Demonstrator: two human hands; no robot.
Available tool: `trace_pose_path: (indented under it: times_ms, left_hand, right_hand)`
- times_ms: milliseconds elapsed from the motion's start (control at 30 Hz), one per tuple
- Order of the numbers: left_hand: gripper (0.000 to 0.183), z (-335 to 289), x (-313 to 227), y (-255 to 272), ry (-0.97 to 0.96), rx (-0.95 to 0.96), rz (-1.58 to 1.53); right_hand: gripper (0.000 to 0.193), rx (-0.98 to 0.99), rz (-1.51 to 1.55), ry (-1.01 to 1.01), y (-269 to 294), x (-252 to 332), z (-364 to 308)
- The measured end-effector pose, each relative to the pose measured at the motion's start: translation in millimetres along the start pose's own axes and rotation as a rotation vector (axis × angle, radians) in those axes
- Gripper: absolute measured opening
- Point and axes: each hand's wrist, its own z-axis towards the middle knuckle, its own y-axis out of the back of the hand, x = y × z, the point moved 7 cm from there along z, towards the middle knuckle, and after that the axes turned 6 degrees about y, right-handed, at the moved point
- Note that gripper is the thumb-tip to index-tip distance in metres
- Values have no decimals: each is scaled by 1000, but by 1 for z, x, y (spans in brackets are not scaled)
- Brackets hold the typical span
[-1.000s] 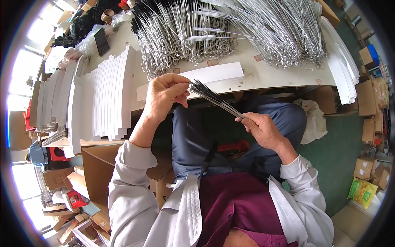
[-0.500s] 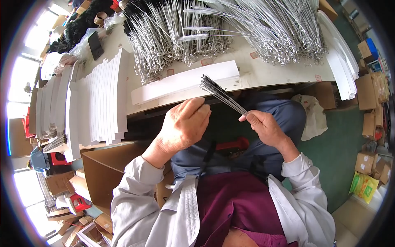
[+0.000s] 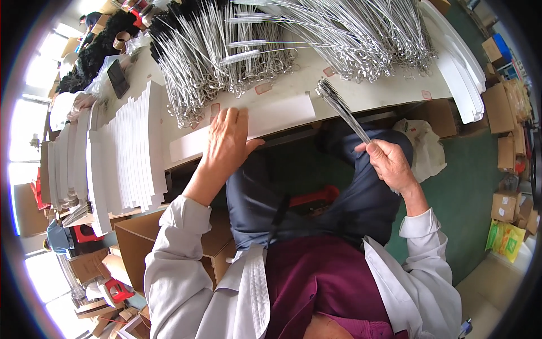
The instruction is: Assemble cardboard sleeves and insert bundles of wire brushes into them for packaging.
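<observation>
A small bundle of thin wire brushes [image 3: 341, 108] is gripped by its wire ends in my right hand [image 3: 390, 165], just off the table's front edge. Dark bristles show along the upper part of the bundle, which slants up and to the left. My left hand [image 3: 226, 138] lies over a long flat white box [image 3: 279, 116] along the table edge, its fingers stretched out and its thumb apart. The hand hides part of that box. Behind it, many wire brushes with looped ends [image 3: 226, 62] are heaped, and more brushes [image 3: 378, 45] lie to the right.
Upright long white boxes [image 3: 132, 147] stand in a row at the left, and flat white ones [image 3: 460, 73] lie at the right end. A dark phone-like slab [image 3: 117, 79] rests at the back left. Below the table is an open cardboard carton [image 3: 138, 243]. A whitish bag [image 3: 424, 150] sits right of my knee.
My left hand has moved forward and left onto the white box, its fingers uncurling. The right hand has shifted right with the brush bundle. The view has tilted slightly.
</observation>
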Motion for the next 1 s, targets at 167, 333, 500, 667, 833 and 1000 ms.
trace_pose_path:
  times_ms: [167, 333, 500, 667, 833, 1000]
  left_hand:
    - [45, -20, -2, 21, 88, -9, -29]
    - [20, -18, 16, 77, 356, -226, -425]
    - [38, -10, 50, 124, 497, -346, -1257]
    - [36, -14, 115, 101, 567, -584, -1715]
    - [34, -26, 124, 79, 484, -602, -1899]
    - [33, -37, 135, 68, 430, -649, -2056]
  right_hand:
    - [45, -73, -5, 31, 14, -3, -2]
    - [46, -40, 24, 10, 1, 9, -5]
    - [45, 246, 91, 16, -44, 28, -10]
    - [46, 431, 299, -62, -83, 32, -19]
    - [45, 496, 323, -99, -101, 25, -20]
    - [44, 515, 316, -137, -108, 18, -22]
